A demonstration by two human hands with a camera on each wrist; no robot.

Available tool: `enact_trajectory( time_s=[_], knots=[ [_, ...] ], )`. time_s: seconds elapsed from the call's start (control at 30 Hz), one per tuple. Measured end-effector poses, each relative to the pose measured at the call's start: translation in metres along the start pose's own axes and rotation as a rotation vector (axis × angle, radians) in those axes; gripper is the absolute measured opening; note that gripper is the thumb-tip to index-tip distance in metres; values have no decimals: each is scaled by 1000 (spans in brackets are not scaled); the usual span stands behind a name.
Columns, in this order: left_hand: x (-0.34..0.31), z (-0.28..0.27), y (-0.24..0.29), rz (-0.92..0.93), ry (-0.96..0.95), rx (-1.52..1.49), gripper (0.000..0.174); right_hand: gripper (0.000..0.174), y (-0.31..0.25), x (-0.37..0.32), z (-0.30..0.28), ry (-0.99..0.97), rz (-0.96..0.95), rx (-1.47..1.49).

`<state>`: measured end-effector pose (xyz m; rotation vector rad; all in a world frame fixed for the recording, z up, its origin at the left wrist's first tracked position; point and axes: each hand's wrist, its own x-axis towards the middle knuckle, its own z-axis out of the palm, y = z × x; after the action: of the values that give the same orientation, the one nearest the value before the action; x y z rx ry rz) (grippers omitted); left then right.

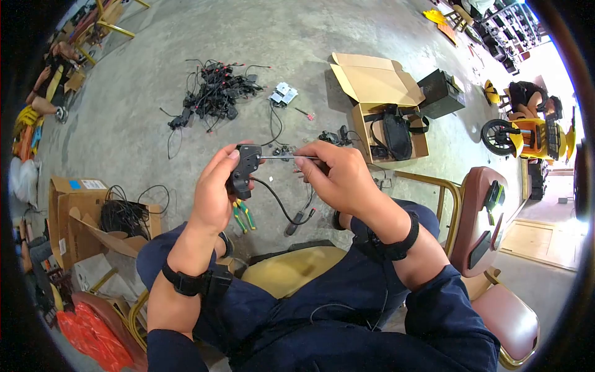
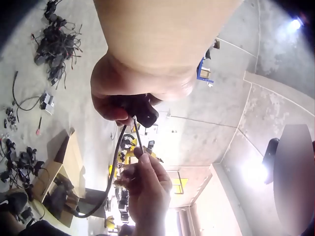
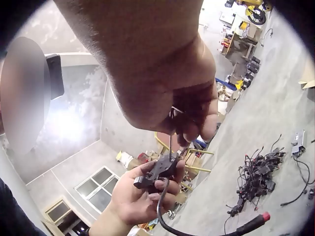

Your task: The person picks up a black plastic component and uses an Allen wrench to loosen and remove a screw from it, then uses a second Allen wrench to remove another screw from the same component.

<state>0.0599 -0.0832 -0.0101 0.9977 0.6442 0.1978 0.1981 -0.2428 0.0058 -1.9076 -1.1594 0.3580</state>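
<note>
A black plastic device (image 1: 245, 172) with small screws and a black cable is gripped by the left hand (image 1: 214, 189), thumb and fingers round its edge. Between the fingertips of the right hand (image 1: 341, 177) is a thin metal shaft (image 1: 279, 157), whose far end meets the device near its upper right side. In the right wrist view the shaft (image 3: 171, 142) comes down onto the device (image 3: 160, 172), and the left hand (image 3: 130, 199) cups it from below. The left wrist view shows the right hand (image 2: 150, 196) pinching the shaft (image 2: 138, 135). Any handle is hidden by the right hand.
On the floor lie a heap of black cabled parts (image 1: 217, 93), a silver module (image 1: 283, 93) and green-handled pliers (image 1: 244, 217). An open cardboard box (image 1: 365, 133) holds a black bag. Another box (image 1: 65, 214) with cables stands at left. Chairs (image 1: 474, 229) flank the person.
</note>
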Motion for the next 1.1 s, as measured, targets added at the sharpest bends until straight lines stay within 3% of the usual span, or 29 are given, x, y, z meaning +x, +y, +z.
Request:
enact_trajectory(
  time_s=[0.2,0.27,0.3,0.37,0.47,0.57,0.7,0.8,0.87,0.9,0.97,1.0,1.07,1.1],
  knots=[
    [-2,2,0,92,1,110,35,15,-4,0,1,-90,242,238],
    [-3,2,-1,160,4,221,35,21,-14,3,-2,-273,623,594],
    [-3,2,-2,159,3,222,35,21,-14,3,-1,-272,623,594],
    [-4,4,-3,246,10,344,36,26,-12,2,2,-339,777,926],
    [-5,6,-4,246,-32,336,32,28,-10,0,10,-352,819,1191],
    [-4,8,-10,299,-30,377,32,28,-5,-2,24,-252,850,1250],
    [-4,9,-12,266,-27,415,33,27,-3,-3,26,-257,872,1231],
    [-7,11,-7,157,-60,389,35,23,-7,-4,25,-205,833,1022],
    [-8,11,-8,115,-72,319,36,20,-6,-4,26,-149,505,489],
    [-9,12,-8,114,-74,318,36,20,-2,-5,28,-148,507,488],
    [-11,12,-6,53,-71,277,38,20,8,-7,35,1,177,344],
    [-11,12,-7,51,-69,277,38,20,4,-6,32,-1,179,346],
    [-10,11,-8,58,-74,260,37,21,-7,-4,24,-154,656,734],
    [-10,12,-9,58,-74,259,37,21,-6,-3,24,-154,657,734]
  ],
)
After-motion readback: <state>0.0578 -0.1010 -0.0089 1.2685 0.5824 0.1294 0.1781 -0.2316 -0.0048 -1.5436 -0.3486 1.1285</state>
